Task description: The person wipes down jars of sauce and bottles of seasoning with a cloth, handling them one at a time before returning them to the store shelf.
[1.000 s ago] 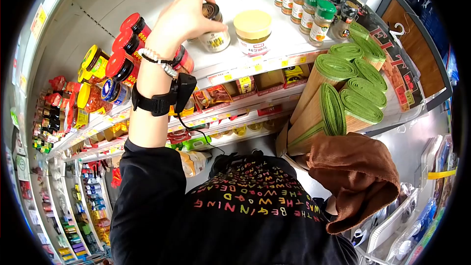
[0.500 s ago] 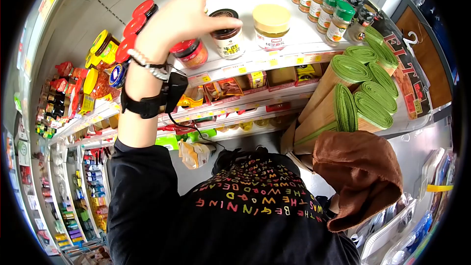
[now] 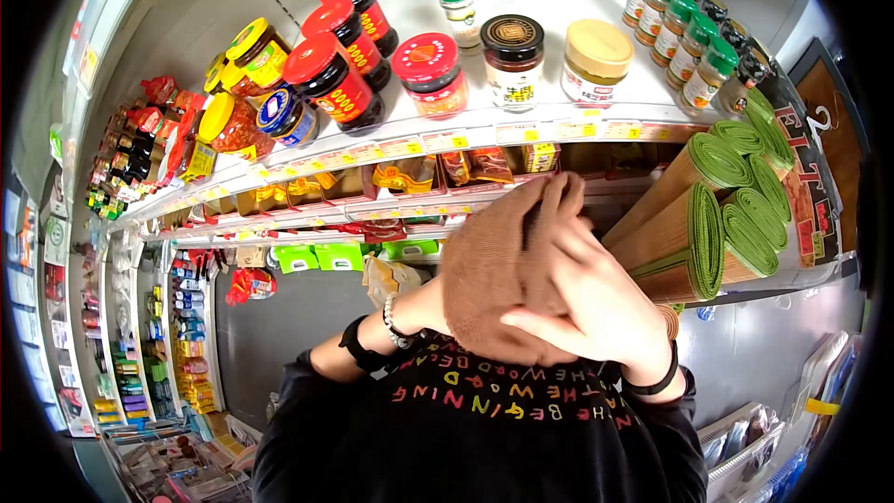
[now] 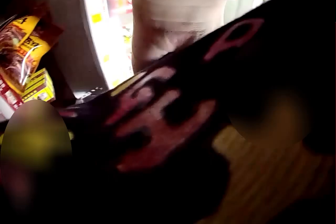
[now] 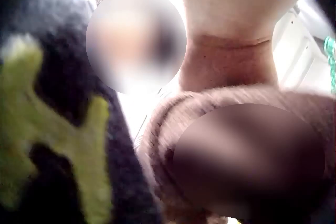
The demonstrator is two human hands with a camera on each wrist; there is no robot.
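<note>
In the head view a brown cloth [image 3: 498, 270] is bunched up in front of the chest. My right hand [image 3: 601, 303] grips it from the right, thumb lying across its near side. From the left, my left hand [image 3: 426, 305] reaches in at the cloth, which hides its fingers. The right wrist view has the brown cloth [image 5: 163, 124] close below the wrist; shirt fabric [image 4: 163, 129] fills much of the left wrist view. Beyond the hands, a black-lidded jar [image 3: 514, 70] stands upright on the shelf between a red-lidded jar [image 3: 431, 79] and a tan-lidded jar [image 3: 598, 61].
A green-capped shaker [image 3: 456, 9] stands behind the jars. Red-lidded sauce jars [image 3: 340, 84] line the shelf's left side, and green-capped spice bottles [image 3: 705, 74] its right. Rolled mats with green edging [image 3: 684, 233] stand at the right. Packets [image 3: 405, 175] fill a lower shelf.
My left hand has let go of the black-lidded jar and come back from the shelf to the cloth. The brown cloth has moved leftward to the chest, and my right hand has come into view.
</note>
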